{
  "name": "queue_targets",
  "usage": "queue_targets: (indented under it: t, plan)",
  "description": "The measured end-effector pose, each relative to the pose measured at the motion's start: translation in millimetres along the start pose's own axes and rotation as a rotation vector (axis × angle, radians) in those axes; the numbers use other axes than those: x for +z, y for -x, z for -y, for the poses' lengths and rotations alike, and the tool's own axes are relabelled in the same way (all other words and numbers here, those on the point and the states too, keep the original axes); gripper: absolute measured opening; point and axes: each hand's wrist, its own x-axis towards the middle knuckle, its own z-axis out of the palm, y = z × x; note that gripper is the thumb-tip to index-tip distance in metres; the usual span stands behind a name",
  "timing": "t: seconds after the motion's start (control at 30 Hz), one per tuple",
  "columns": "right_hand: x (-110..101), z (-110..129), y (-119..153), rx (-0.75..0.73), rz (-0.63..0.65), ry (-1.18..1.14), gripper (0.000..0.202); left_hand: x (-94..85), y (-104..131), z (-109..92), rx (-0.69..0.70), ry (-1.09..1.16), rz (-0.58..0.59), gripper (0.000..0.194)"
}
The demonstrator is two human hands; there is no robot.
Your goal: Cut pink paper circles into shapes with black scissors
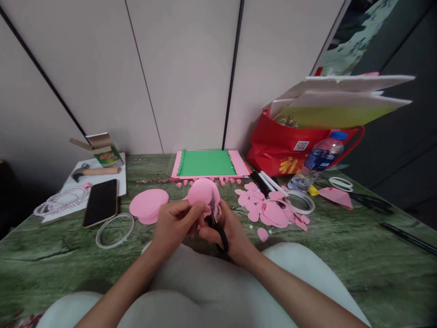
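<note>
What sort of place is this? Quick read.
Likely an improvised papercraft spot, perhaps at home: scissors in use, a stack of pink paper discs, and a tape roll among loose cut-outs.

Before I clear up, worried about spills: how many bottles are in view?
1: a clear, blue-capped bottle, at the right, in front of the red bag. The bag could hide others.

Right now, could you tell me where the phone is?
In the head view, the phone lies at the left, between the beads and the pink discs, just beyond the white ring.
</note>
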Motion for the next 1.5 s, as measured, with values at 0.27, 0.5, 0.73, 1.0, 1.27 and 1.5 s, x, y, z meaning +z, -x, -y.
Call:
queue_targets:
  t: [0.27,0.5,0.73,1.0,1.27,1.5]
  plan:
    - [2.0,3.3,1.1,0.040,-0.006,0.067,0.053,-4.2,-2.2,5.1,0.033,0.001,-0.004,0.036]
    - [2.2,3.8,0.2,0.078,0.006,0.051,0.060,-5.4,-3.4,6.1,0.056,0.016,-0.031,0.035]
    - [4.0,6.4,0.4,0.105,-0.002,0.063,0.070,-6.1,-4.2,6.4,0.053,0.029,-0.065,0.035]
    - [2.4,0.7,1.1,0.115,0.011,0.074,0.071,-2.8,-1.6,3.9,0.061,0.016,-0.065,0.029]
    - [1.6,0.2,1.4,0.061,0.052,-0.042,0.072,-2.2,0.7,2.8,0.039,-0.030,-0.040,0.034]
    - [0.5,2.6,0.8,0.050,0.044,-0.022,0.069,-2.2,-0.4,5.4,0.027,0.000,-0.015,0.032]
